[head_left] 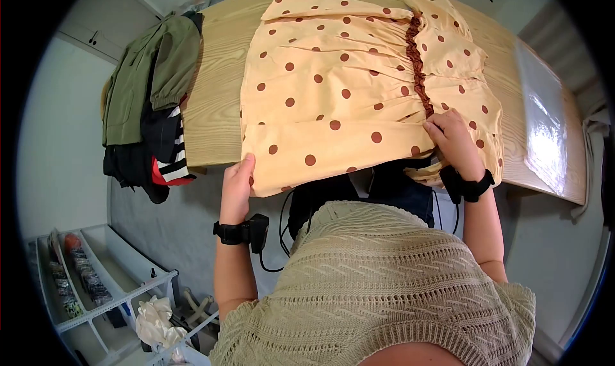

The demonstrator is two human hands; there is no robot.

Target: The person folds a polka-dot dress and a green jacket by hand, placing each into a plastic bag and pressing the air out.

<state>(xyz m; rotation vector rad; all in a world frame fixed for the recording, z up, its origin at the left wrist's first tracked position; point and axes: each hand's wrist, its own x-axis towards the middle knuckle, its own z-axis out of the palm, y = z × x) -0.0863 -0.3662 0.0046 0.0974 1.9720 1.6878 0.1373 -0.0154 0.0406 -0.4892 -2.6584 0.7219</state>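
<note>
A pale yellow garment with brown dots lies spread over the wooden table, its near edge folded over and reaching past the table's front edge. A gathered brown trim runs across it on the right. My left hand pinches the garment's near left corner. At the near end of the brown trim, my right hand grips the cloth with bent fingers. Both wrists wear black straps with small devices.
Dark and green clothes are piled at the left end of the wooden table. A clear plastic sheet lies at the right. Below left stands a divided white drawer unit with packets and a white cloth.
</note>
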